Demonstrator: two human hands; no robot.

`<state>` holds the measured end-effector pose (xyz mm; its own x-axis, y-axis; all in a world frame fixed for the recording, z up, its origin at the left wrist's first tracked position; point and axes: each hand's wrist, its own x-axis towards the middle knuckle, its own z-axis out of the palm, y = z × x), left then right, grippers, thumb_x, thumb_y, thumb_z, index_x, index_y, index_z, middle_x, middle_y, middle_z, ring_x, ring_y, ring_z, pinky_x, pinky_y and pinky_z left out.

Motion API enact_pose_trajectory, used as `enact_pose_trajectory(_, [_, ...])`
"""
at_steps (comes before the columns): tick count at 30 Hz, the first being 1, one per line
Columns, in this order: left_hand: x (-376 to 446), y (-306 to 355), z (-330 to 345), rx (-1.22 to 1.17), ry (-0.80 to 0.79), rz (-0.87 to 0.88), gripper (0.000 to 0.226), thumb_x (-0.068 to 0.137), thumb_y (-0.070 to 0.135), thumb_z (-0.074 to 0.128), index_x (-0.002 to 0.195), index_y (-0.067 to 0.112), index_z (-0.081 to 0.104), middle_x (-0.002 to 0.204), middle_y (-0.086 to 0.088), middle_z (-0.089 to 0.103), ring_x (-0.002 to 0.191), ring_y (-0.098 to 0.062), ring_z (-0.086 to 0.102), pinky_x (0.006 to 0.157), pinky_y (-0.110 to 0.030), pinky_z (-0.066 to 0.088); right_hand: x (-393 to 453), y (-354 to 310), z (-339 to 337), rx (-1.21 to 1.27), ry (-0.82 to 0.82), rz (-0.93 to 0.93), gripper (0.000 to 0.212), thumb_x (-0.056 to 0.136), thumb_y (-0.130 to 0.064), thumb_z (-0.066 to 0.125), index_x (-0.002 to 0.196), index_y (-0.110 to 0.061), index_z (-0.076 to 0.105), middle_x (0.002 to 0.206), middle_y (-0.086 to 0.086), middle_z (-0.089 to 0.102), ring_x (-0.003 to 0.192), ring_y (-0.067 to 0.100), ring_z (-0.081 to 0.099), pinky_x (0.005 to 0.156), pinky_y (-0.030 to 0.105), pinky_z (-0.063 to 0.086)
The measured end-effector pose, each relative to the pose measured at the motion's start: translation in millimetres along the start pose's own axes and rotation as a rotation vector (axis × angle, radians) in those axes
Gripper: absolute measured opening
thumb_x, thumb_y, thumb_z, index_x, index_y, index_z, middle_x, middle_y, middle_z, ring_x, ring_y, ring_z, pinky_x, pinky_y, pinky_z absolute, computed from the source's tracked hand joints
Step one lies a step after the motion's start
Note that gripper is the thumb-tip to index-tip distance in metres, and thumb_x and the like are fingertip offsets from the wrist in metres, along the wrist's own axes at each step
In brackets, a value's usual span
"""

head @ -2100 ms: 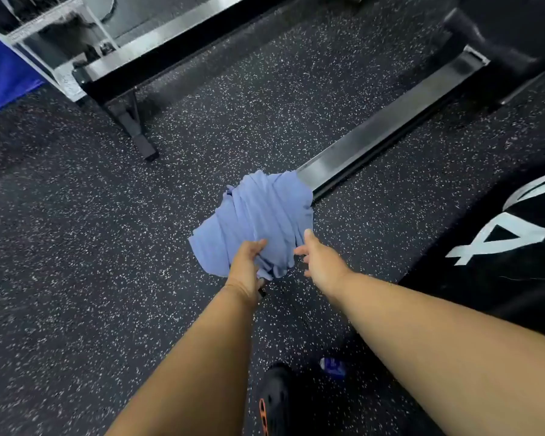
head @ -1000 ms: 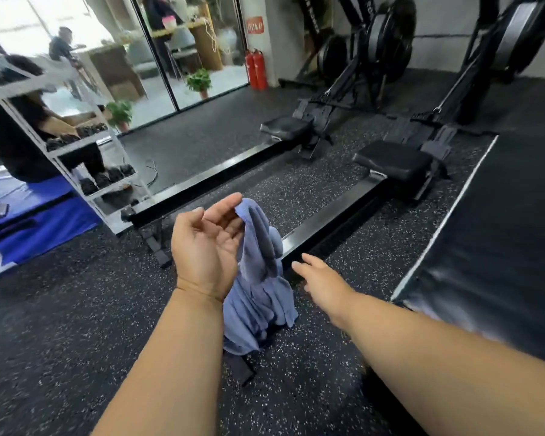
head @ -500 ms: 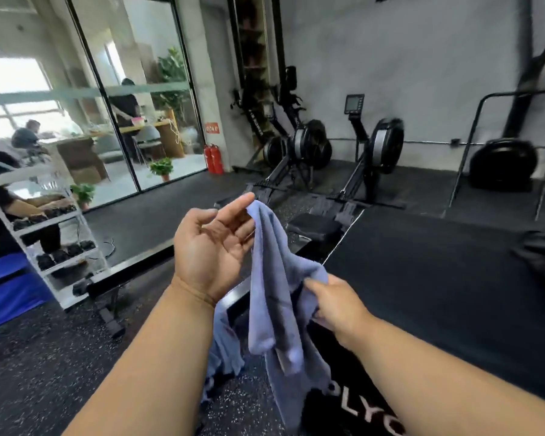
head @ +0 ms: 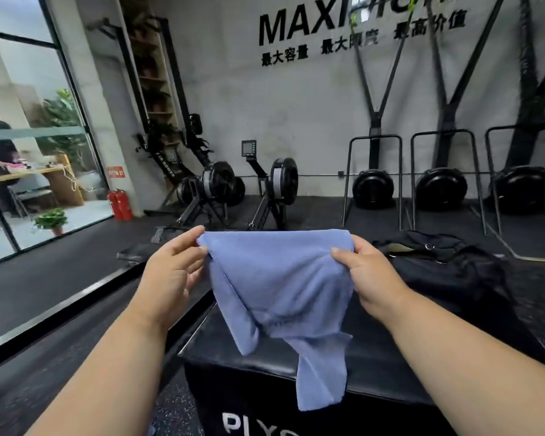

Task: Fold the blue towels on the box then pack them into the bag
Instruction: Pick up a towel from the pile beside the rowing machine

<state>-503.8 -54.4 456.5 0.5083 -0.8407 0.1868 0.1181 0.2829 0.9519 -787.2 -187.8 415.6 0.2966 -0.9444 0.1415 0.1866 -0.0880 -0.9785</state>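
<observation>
While both hands pinch its top corners, left hand (head: 170, 272) and right hand (head: 370, 275), the blue towel (head: 280, 287) hangs unfolded at frame centre. Folding appears just begun; next it likely needs laying flat on the box (head: 265, 363).

towel (head: 280, 278) showing plain periwinkle blue, no pattern. box (head: 265, 357) reading black, white lettering on its front face. bag (head: 447, 265) showing black with small metal rings. floor (head: 44, 294) looking dark grey, white-speckled near the box. fire extinguishers (head: 119, 204) showing red. wall (head: 296, 105) reading grey with black lettering.

Daylight floods in through the glass wall (head: 29, 136) at left, the dim interior softly blurred, edges bowed by wide-angle distortion.
</observation>
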Motion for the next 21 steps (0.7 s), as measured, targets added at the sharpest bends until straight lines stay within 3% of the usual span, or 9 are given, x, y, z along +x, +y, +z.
enact_pose_trajectory(2, [4, -8, 15, 0.049, -0.023, -0.013, 0.049, 0.095, -0.003, 0.065, 0.141, 0.013, 0.060, 0.125, -0.006, 0.075, 0.105, -0.019, 0.071, 0.095, -0.036, 0.052, 4, -2, -12, -0.024, 0.017, 0.002, 0.024, 0.100, -0.005, 0.058, 0.119, -0.014, 0.071, 0.112, 0.008, 0.078, 0.109, 0.028, 0.074, 0.093, 0.044, 0.058])
enact_pose_trajectory(6, [21, -18, 36, 0.065, -0.034, -0.052, 0.061, 0.089, -0.001, 0.068, 0.146, 0.017, 0.055, 0.127, -0.009, 0.074, 0.099, -0.022, 0.070, 0.094, -0.040, 0.051, 20, -6, -26, -0.057, 0.043, -0.006, 0.025, 0.098, -0.003, 0.059, 0.118, -0.013, 0.070, 0.111, 0.009, 0.078, 0.111, 0.032, 0.073, 0.097, 0.048, 0.059])
enact_pose_trajectory(9, [40, -12, 50, -0.004, -0.008, -0.042, 0.070, 0.076, 0.001, 0.065, 0.144, 0.013, 0.054, 0.112, -0.010, 0.072, 0.085, -0.020, 0.065, 0.076, -0.031, 0.050, 41, -20, -32, -0.036, 0.064, -0.057, 0.032, 0.097, 0.001, 0.057, 0.123, -0.014, 0.069, 0.116, 0.010, 0.077, 0.113, 0.033, 0.072, 0.101, 0.051, 0.057])
enact_pose_trajectory(12, [61, -6, 65, -0.135, 0.009, -0.044, 0.051, 0.092, -0.008, 0.052, 0.139, 0.010, 0.054, 0.099, -0.008, 0.068, 0.061, -0.011, 0.060, 0.053, -0.020, 0.046, 63, -40, -30, -0.018, 0.061, -0.107, 0.041, 0.096, 0.006, 0.053, 0.128, -0.016, 0.067, 0.121, 0.012, 0.075, 0.115, 0.032, 0.071, 0.100, 0.049, 0.056])
enact_pose_trajectory(13, [68, -5, 70, -0.170, -0.001, -0.048, 0.048, 0.096, -0.007, 0.050, 0.140, 0.009, 0.053, 0.101, -0.007, 0.070, 0.064, -0.011, 0.063, 0.056, -0.020, 0.048, 70, -46, -28, -0.022, 0.053, -0.128, 0.042, 0.096, 0.007, 0.052, 0.129, -0.016, 0.066, 0.122, 0.013, 0.074, 0.114, 0.030, 0.071, 0.098, 0.045, 0.057])
enact_pose_trajectory(18, [102, 7, 89, -0.159, -0.032, 0.007, 0.053, 0.099, 0.010, 0.067, 0.148, 0.014, 0.048, 0.130, -0.008, 0.070, 0.102, -0.014, 0.073, 0.108, -0.039, 0.050, 89, -77, -21, -0.018, 0.006, -0.219, 0.042, 0.098, 0.008, 0.048, 0.130, -0.015, 0.064, 0.127, 0.016, 0.070, 0.106, 0.021, 0.069, 0.097, 0.041, 0.056])
enact_pose_trajectory(21, [112, 12, 93, -0.091, -0.032, 0.057, 0.058, 0.097, 0.002, 0.068, 0.149, 0.017, 0.048, 0.132, -0.005, 0.068, 0.105, -0.014, 0.070, 0.108, -0.036, 0.049, 85, -87, -19, -0.015, -0.030, -0.247, 0.043, 0.099, 0.008, 0.047, 0.131, -0.015, 0.063, 0.123, 0.014, 0.072, 0.105, 0.020, 0.070, 0.095, 0.038, 0.056])
